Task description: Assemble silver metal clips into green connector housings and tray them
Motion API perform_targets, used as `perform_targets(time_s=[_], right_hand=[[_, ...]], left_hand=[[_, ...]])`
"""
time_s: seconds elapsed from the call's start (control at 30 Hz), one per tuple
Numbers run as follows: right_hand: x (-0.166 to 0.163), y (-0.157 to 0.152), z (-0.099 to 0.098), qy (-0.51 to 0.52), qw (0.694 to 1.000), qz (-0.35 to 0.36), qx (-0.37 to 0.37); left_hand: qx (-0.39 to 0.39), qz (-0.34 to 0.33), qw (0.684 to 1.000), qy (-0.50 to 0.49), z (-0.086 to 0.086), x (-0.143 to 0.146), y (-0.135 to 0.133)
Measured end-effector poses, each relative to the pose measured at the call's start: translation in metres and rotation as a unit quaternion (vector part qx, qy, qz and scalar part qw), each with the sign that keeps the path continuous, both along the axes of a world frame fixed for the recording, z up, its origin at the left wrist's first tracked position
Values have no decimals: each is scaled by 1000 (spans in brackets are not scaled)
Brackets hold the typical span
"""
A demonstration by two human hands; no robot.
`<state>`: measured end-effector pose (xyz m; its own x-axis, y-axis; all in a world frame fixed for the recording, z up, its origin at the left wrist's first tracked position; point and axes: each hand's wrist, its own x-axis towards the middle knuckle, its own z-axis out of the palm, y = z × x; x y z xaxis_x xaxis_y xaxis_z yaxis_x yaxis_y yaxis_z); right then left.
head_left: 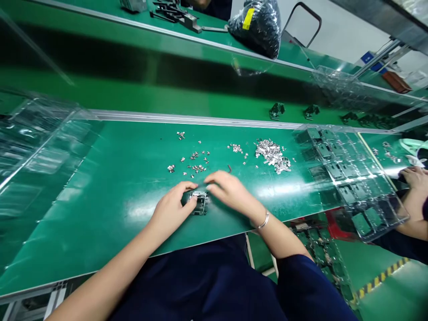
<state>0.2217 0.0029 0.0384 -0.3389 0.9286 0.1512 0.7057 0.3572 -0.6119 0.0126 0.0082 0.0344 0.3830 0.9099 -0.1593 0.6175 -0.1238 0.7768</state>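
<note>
A small dark assembly (201,207) with a silvery upper edge lies on the green workbench (110,187) in front of me. My left hand (175,204) grips it from the left, thumb over its face and forefinger at its far edge. Close to its upper right corner, my right hand (227,191) has thumb and forefinger drawn together; whatever is between them is too small to make out. Beyond my hands are loose small metal parts (197,168), a bigger heap of silvery metal pieces (272,154) and a short red piece (229,168).
Clear compartment trays (359,185) with dark parts stand at the right, beside another person's hand (416,178). More clear trays (36,147) are at the left. Dark assemblies (277,111) sit on the green strip behind the metal rail (167,118). A wrapped black bag (257,29) rests farther back.
</note>
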Motion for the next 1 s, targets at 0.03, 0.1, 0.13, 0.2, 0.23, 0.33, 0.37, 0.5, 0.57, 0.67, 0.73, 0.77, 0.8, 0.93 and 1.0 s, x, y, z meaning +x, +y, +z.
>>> perform_targets(time_s=[0.03, 0.1, 0.13, 0.2, 0.23, 0.33, 0.37, 0.5, 0.57, 0.67, 0.73, 0.77, 0.8, 0.93, 1.0], right_hand=[[22, 7, -2, -11, 999, -46, 7], [67, 19, -8, -65, 988, -134, 24], [87, 24, -12, -94, 985, -143, 31], [116, 30, -20, -143, 981, -130, 38], [123, 32, -24, -165, 979, -116, 43], [128, 35, -32, -224, 969, -87, 61], [125, 36, -32, -241, 965, -83, 68], [102, 28, -24, -237, 964, -92, 76], [78, 17, -14, -158, 983, -70, 70], [36, -5, 2, -16, 998, 16, 63], [12, -17, 8, 19, 996, 64, 64], [3, -21, 10, 17, 995, 78, 66], [-3, -24, 10, 10, 994, 86, 71], [-9, -25, 5, -26, 993, 79, 85], [-9, -24, 3, -51, 992, 69, 97]], left_hand=[[-5, 5, 1000, -17, 0, -3, -1], [-11, 20, 999, -40, -1, -10, -1], [-11, 24, 999, -42, -1, -13, -2], [-9, 20, 999, -39, -2, -19, -2], [-9, 14, 999, -36, -2, -21, -1], [0, -13, 999, -32, -3, -25, 0], [8, -27, 999, -28, -4, -25, -1], [27, -104, 994, 14, -5, -19, -4], [29, -119, 992, 22, -6, -12, -8], [57, -107, 993, 2, -5, -1, -13], [89, -105, 990, -9, -3, 4, -15], [105, -109, 988, -12, -1, 5, -15], [121, -113, 986, -13, 1, 6, -16], [170, -127, 977, -9, 6, 5, -18], [188, -131, 973, -4, 7, 5, -20]])
